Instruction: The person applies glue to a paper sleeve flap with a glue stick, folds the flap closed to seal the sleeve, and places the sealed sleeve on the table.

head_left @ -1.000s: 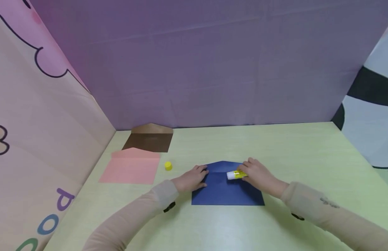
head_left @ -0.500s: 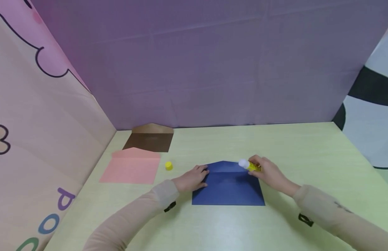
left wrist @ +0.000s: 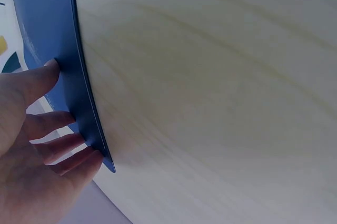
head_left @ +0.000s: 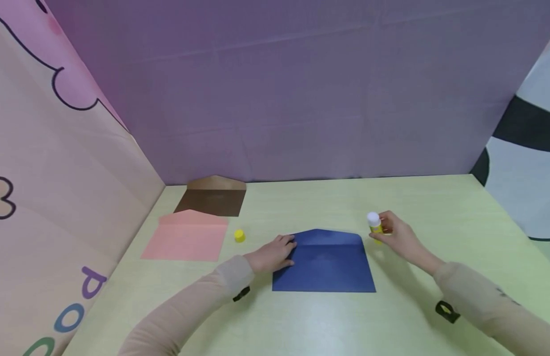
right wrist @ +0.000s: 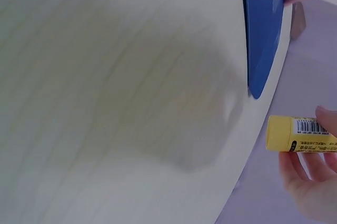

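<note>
A dark blue envelope (head_left: pixel 325 269) lies on the table with its flap unfolded toward the back. On its left edge rests my left hand (head_left: pixel 271 254), fingers fairly straight; the left wrist view shows the fingertips (left wrist: pixel 79 163) touching the blue paper. To the right of the envelope, my right hand (head_left: pixel 401 237) pinches a yellow glue stick (head_left: pixel 375 228) with its white end up. The right wrist view shows the glue stick's yellow base (right wrist: pixel 279 133) and barcode label. A yellow cap (head_left: pixel 239 236) stands left of the envelope.
A pink envelope (head_left: pixel 186 240) and a brown envelope (head_left: pixel 211 201) lie at the back left of the pale table (head_left: pixel 319 326), flaps unfolded. A purple backdrop (head_left: pixel 275 99) rises behind the table, with a printed panel (head_left: pixel 57 198) along the left side.
My right hand has moved right, off the blue envelope, and turned the glue stick from lying sideways to nearly upright. The left hand stays in place on the envelope.
</note>
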### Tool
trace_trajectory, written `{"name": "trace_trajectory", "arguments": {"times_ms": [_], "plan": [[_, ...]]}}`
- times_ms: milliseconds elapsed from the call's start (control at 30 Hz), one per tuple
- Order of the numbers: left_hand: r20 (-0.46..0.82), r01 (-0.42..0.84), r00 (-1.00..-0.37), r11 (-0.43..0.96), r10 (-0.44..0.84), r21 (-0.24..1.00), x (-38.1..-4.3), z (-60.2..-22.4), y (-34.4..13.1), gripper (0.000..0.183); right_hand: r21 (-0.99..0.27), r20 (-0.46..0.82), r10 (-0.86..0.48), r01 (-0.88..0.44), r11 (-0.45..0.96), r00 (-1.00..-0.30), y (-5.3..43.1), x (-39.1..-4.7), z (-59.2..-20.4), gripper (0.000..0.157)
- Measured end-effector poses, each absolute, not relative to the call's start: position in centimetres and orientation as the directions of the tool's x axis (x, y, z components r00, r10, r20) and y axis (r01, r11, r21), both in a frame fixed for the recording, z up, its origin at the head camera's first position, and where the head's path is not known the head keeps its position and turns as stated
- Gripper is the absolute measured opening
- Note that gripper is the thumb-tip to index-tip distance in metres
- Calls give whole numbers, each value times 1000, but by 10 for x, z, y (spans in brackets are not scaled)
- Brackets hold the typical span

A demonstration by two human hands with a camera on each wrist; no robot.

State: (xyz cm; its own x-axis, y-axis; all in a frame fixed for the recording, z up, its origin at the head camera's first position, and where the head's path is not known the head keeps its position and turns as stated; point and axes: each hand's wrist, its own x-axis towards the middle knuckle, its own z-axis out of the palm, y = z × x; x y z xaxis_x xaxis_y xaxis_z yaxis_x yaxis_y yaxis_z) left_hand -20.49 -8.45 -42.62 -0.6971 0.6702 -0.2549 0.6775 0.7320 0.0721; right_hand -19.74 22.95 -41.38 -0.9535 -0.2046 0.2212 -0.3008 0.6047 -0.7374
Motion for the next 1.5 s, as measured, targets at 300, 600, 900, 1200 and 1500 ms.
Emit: {"name": "trace_trajectory", "arguments": {"times_ms": [300, 600, 900, 1200, 1500], "plan": [[-257, 676, -697, 733, 669, 75, -204, -427, -85, 52, -802, 147, -144, -204, 562, -978, 250, -202, -416, 39], [-250, 684, -694, 727, 675, 63, -203, -426, -83, 52, -772, 92, -52, -104, 627, -994, 270, -207, -418, 46], [-249, 685, -695, 726, 674, 52, -204, -426, -82, 52, -764, 87, -35, -89, 639, -996, 280, -209, -422, 46], [-248, 683, -697, 729, 672, 57, -204, -425, -83, 52, -757, 75, -46, -87, 647, -996, 280, -210, -424, 46], [-255, 678, -701, 733, 666, 53, -204, -425, -84, 52, -750, 60, -43, -73, 657, -997, 276, -209, -424, 46]]}}
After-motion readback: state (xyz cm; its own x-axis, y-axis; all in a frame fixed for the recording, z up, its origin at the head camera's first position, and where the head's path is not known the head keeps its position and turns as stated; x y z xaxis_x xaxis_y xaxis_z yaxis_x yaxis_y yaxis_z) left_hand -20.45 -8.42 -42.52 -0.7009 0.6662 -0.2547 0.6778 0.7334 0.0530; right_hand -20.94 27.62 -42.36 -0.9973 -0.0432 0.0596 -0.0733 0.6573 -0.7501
